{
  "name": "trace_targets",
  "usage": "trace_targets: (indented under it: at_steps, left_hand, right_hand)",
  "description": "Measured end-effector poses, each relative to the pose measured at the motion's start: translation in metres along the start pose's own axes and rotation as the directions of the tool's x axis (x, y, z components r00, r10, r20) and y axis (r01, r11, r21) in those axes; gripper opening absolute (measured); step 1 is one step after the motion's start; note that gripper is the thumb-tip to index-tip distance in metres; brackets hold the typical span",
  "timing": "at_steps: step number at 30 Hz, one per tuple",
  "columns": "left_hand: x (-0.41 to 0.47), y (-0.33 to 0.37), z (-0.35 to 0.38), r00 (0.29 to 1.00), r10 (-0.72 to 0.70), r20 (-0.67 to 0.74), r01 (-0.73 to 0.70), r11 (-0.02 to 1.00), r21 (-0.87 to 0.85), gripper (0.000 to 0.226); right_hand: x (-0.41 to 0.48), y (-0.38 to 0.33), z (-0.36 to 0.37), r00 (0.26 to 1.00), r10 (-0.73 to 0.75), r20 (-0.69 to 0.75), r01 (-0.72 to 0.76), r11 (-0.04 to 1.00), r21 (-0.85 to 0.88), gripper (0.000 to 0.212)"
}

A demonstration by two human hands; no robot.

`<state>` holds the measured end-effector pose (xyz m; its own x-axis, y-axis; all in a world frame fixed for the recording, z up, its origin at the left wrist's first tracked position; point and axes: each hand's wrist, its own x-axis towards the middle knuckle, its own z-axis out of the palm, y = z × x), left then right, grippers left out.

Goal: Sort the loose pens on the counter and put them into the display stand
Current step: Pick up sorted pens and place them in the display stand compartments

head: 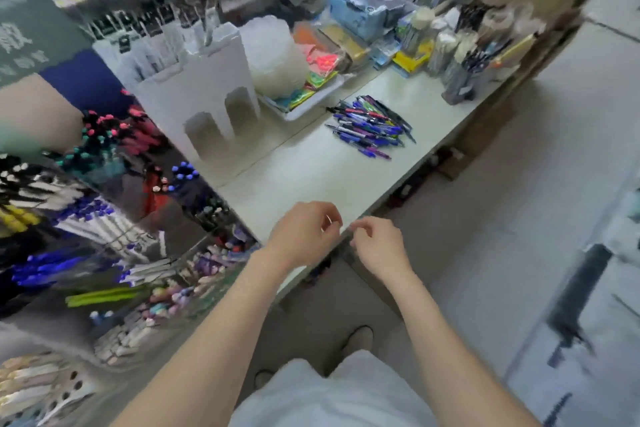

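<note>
**Both hands at the counter's near edge, pen pile well beyond them**

From my feed I look down on a pale, flat counter top [311,170]; the task's heap of loose blue, purple and black pens [371,125] lies on it towards the far right, well apart from both hands, criss-crossed in one pile; just left of the pile sits a shallow white tray [301,111] of bright coloured packets, with a stack of clear plastic cups [275,55] behind it.

The tiered clear-plastic display stand [211,274] fills the left side, its compartments already crowded with blue, black, green and pastel pens standing tilted; much of it is blurred, so I cannot tell one compartment from the next; a tall white cardboard holder [194,94] stands on the counter between the stand and the tray.

The left hand [304,236] hovers over the counter's near edge, fingers curled inward with thumb and forefinger close together; there is a pale glint there and I cannot tell whether something small is pinched; the right hand [377,246] is just beside it, past the edge, fingers loosely curled, with nothing in them that I can see; the two sets of fingertips face each other, near but apart.
</note>
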<state>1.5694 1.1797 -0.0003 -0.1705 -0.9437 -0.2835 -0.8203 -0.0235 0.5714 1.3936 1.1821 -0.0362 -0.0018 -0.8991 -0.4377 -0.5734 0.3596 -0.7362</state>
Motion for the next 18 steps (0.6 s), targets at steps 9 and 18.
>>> trace_targets:
  at_steps: [9,18]
  left_hand:
    - [0.124,0.073,0.049,0.989,-0.085,0.123,0.066,0.986,0.151,0.034]
    - [0.206,0.067,0.060,0.968,-0.250,0.029,0.249,0.968,0.037,0.032]
  right_hand:
    - [0.059,0.064,-0.099,0.999,-0.027,0.032,0.033,0.982,-0.185,0.035]
    - [0.175,0.044,-0.149,0.959,-0.118,0.259,0.212,0.903,-0.374,0.036]
